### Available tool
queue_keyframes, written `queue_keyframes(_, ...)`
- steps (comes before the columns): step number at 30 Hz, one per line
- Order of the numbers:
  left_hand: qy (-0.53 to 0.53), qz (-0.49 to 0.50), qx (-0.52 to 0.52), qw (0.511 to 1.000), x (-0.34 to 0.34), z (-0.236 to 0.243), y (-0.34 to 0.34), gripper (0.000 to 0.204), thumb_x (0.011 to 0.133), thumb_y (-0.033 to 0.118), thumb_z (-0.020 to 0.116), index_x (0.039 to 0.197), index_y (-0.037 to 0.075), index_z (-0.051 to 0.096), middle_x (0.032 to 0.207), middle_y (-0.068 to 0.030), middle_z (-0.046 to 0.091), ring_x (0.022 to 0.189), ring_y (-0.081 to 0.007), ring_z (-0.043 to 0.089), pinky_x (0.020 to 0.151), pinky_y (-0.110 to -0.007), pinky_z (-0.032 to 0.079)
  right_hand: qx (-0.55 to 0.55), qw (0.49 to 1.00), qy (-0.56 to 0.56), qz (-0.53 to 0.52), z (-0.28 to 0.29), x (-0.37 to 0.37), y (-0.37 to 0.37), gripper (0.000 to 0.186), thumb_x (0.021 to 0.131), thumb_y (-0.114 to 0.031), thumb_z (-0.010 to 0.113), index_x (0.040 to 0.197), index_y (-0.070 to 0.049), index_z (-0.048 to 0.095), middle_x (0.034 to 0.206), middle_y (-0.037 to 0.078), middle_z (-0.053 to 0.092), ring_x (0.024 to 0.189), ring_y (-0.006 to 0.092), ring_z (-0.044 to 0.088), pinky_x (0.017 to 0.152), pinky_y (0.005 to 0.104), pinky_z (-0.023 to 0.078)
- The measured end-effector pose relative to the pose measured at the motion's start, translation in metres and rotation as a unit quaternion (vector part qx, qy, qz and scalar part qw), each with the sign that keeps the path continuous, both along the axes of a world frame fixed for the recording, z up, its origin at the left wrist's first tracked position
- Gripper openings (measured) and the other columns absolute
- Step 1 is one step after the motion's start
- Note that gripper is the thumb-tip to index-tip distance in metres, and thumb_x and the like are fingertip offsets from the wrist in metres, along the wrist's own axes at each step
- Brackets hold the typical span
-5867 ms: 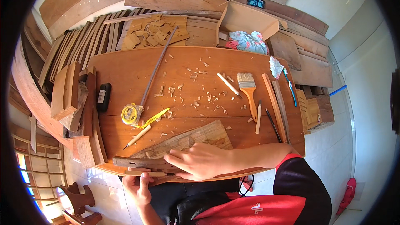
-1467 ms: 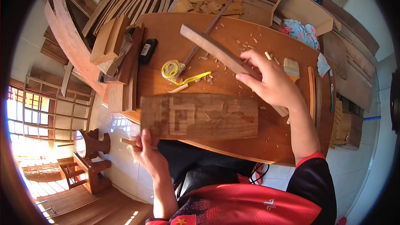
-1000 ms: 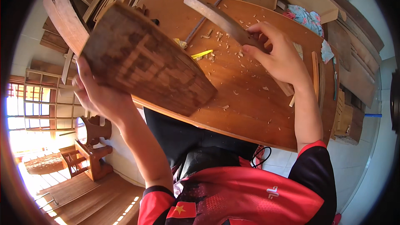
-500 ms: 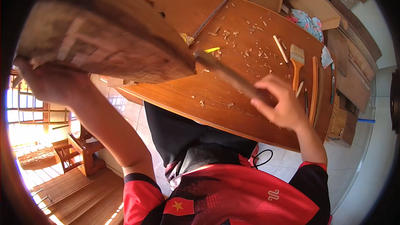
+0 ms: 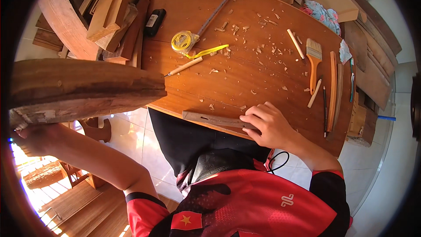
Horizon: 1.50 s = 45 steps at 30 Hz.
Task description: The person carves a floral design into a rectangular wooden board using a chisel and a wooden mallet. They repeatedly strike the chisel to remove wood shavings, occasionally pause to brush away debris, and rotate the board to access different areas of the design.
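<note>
My left hand [image 5: 37, 139] is at the far left, gripping the lower end of a thick, rough wooden slab [image 5: 87, 81]. The slab is held up off the table, its blunt end over the table's left front edge; the slab partly hides the fingers. My right hand [image 5: 269, 127] has its thumb and fingers on the right end of a narrow wooden stick [image 5: 210, 118], which lies along the table's front edge. Left of the middle, a wood-handled carving tool [image 5: 186, 66] lies with its thin metal tip near the slab's end.
Wood chips lie scattered over the brown table [image 5: 175, 4]. A yellow tape measure [image 5: 184, 42], a black case [image 5: 155, 23] and stacked wood [image 5: 112, 15] are at the left. At the right lie a paintbrush [image 5: 314, 61], a pencil [image 5: 325, 109], wooden strips [image 5: 332, 92] and more tools.
The slab has swung down and left with my left hand, uncovering the tape measure and carving tool. My right hand has lowered the stick onto the table's front edge.
</note>
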State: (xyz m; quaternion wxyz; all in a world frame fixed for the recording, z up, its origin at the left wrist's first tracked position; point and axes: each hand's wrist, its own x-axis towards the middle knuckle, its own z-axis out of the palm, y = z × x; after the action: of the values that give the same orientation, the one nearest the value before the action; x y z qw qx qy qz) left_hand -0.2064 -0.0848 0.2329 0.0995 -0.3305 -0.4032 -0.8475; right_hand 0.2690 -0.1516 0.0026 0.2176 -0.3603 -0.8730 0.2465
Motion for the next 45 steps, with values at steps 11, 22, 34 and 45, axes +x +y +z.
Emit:
queue_keyframes(11, -0.036, -0.036, -0.005, 0.999, 0.039, -0.003, -0.002, 0.051, 0.102, 0.040, 0.051, 0.134, 0.002, 0.062, 0.141, -0.0166, 0.061, 0.130, -0.0311, 0.057, 0.113, -0.048, 0.044, 0.046, 0.988, -0.033, -0.142, -0.004, 0.021, 0.062, 0.028, 0.086, -0.016, 0.079, 0.111, -0.007, 0.070, 0.107, 0.008, 0.066, 0.095, 0.0331, 0.065, 0.085, 0.0442, 0.053)
queue_keyframes(22, 0.407, -0.005, -0.275, 0.871, 0.009, -0.023, 0.048, 0.046, 0.100, 0.010, 0.043, 0.141, -0.008, 0.053, 0.134, -0.0197, 0.063, 0.122, -0.0272, 0.064, 0.108, -0.040, 0.050, -0.006, 0.964, 0.108, -0.245, 0.040, 0.041, 0.068, 0.030, 0.089, -0.013, 0.078, 0.114, -0.001, 0.067, 0.103, 0.011, 0.066, 0.090, 0.0262, 0.063, 0.080, 0.0356, 0.050)
queue_keyframes(34, 0.348, -0.685, -0.467, 0.437, 0.244, -0.113, 0.128, 0.040, 0.088, 0.036, 0.084, 0.088, 0.008, 0.054, 0.086, 0.0012, 0.059, 0.081, -0.0097, 0.058, 0.070, -0.026, 0.045, -0.178, 0.876, 0.311, -0.324, 0.061, 0.089, 0.001, 0.032, 0.093, -0.007, 0.076, 0.120, 0.006, 0.064, 0.104, 0.003, 0.067, 0.095, 0.0101, 0.062, 0.084, 0.0247, 0.048)
queue_keyframes(45, 0.416, -0.708, -0.475, 0.316, 0.315, -0.171, 0.124, 0.058, 0.087, 0.060, 0.079, 0.095, 0.004, 0.069, 0.081, -0.0012, 0.060, 0.078, -0.0147, 0.054, 0.070, -0.034, 0.044, -0.189, 0.859, 0.318, -0.354, 0.057, 0.100, -0.012, 0.033, 0.092, -0.010, 0.078, 0.121, 0.000, 0.066, 0.106, 0.005, 0.070, 0.097, 0.0119, 0.066, 0.082, 0.0272, 0.053)
